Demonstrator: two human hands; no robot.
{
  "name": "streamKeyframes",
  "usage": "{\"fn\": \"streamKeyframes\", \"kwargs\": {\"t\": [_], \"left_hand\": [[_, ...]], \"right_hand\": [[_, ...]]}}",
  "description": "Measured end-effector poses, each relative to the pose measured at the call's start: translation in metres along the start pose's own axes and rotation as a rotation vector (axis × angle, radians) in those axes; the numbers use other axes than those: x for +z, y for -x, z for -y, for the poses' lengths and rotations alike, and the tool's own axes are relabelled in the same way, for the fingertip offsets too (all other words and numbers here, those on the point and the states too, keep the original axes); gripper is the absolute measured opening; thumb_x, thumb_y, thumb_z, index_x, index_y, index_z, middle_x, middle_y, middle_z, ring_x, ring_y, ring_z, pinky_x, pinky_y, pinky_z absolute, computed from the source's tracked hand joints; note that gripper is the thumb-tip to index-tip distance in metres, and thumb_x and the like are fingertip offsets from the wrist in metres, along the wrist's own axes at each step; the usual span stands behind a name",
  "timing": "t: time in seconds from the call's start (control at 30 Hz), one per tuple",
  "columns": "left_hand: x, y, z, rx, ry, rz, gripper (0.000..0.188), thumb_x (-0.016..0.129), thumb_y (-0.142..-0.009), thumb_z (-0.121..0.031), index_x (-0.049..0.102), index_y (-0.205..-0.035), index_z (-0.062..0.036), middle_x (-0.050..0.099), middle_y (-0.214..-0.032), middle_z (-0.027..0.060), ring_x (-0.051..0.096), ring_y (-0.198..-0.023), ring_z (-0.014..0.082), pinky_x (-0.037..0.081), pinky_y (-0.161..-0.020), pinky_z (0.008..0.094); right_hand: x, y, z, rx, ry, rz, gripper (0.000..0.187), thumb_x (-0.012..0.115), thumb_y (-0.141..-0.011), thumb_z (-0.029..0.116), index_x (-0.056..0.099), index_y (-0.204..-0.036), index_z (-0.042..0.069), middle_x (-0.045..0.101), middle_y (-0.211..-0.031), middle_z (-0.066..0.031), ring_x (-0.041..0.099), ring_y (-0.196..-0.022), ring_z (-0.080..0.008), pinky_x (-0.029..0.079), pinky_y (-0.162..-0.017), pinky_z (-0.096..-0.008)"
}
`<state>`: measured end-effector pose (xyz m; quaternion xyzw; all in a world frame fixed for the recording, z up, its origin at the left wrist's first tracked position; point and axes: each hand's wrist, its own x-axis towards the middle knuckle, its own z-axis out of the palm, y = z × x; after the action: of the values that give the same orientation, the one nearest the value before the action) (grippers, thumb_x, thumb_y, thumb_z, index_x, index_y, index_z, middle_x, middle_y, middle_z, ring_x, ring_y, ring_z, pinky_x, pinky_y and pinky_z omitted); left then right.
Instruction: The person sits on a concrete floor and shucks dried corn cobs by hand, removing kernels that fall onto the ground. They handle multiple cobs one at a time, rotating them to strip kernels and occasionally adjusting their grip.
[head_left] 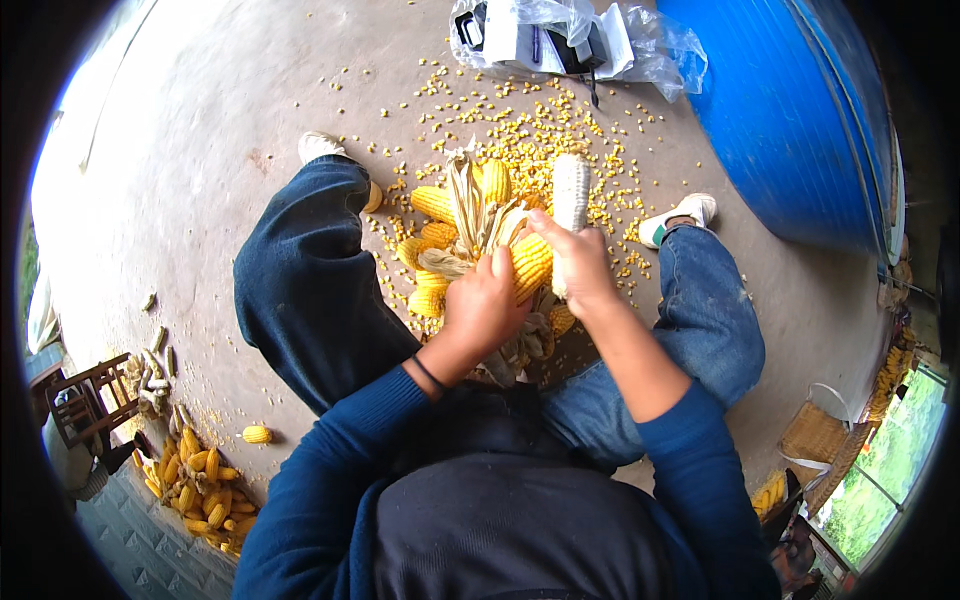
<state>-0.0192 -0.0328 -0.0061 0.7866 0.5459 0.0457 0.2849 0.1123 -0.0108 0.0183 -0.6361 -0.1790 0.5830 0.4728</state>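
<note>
My left hand (pixel 483 305) is closed around a yellow ear of corn (pixel 532 264), its husk peeled back. Wrapped in my right hand (pixel 582 262) is a stripped white corncob (pixel 571 192), upright and pressed against the side of that ear. My right thumb lies across the top of the ear. Several more yellow ears (pixel 433 204) with dry husks (pixel 467 205) are bunched between my legs, just beyond my left hand. Loose kernels (pixel 530 130) are scattered over the floor in front of them. My palms hide part of both cobs.
A large blue container (pixel 790 110) stands at the right, near a clear plastic bag (pixel 670 45) with papers and dark items. At the lower left are a pile of corn ears (pixel 205 485), bare cobs (pixel 150 385) and a wooden chair (pixel 95 397). A wicker basket (pixel 812 435) sits at right.
</note>
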Motion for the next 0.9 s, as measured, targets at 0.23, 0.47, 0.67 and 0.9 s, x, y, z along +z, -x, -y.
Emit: {"fn": "streamKeyframes", "kwargs": {"t": [0.23,0.47,0.67,0.9], "left_hand": [[0.027,0.008,0.015,-0.223,1.368,0.389,0.047,0.071,-0.078,-0.021,0.047,-0.114,-0.0017,0.061,-0.088,0.0069,0.061,-0.076,0.0161,0.051,-0.066,0.0295],[-0.009,0.004,0.009,-0.300,1.819,0.606,0.056,0.069,-0.080,-0.018,0.040,-0.124,-0.0013,0.057,-0.101,0.0109,0.062,-0.091,0.0236,0.055,-0.072,0.0362],[0.018,0.001,0.013,-0.075,0.734,0.038,0.064,0.076,-0.070,-0.026,0.045,-0.119,-0.0003,0.062,-0.097,0.0144,0.064,-0.078,0.0242,0.052,-0.067,0.0358],[-0.007,-0.003,0.004,-0.289,1.706,0.590,0.048,0.070,-0.079,-0.013,0.044,-0.119,-0.0052,0.058,-0.084,0.0025,0.060,-0.066,0.0144,0.052,-0.060,0.0297]], "right_hand": [[-0.022,-0.025,-0.049,-0.348,0.311,0.068,0.015,0.069,-0.082,0.015,0.067,-0.084,0.000,0.064,-0.070,-0.0023,0.057,-0.059,-0.0081,0.046,-0.053,-0.0258],[-0.024,-0.005,0.014,-0.145,0.115,0.223,0.028,0.069,-0.083,0.027,0.066,-0.090,0.000,0.065,-0.083,-0.0036,0.058,-0.076,-0.0096,0.046,-0.071,-0.0245],[-0.011,-0.006,-0.009,-0.128,0.201,0.143,0.028,0.067,-0.084,0.029,0.067,-0.086,0.001,0.065,-0.074,-0.0029,0.058,-0.065,-0.0096,0.047,-0.062,-0.0275],[-0.018,-0.018,-0.025,-0.386,0.205,0.020,0.024,0.067,-0.084,0.024,0.066,-0.076,0.002,0.063,-0.065,-0.0002,0.056,-0.056,-0.0082,0.045,-0.051,-0.0270]]}}
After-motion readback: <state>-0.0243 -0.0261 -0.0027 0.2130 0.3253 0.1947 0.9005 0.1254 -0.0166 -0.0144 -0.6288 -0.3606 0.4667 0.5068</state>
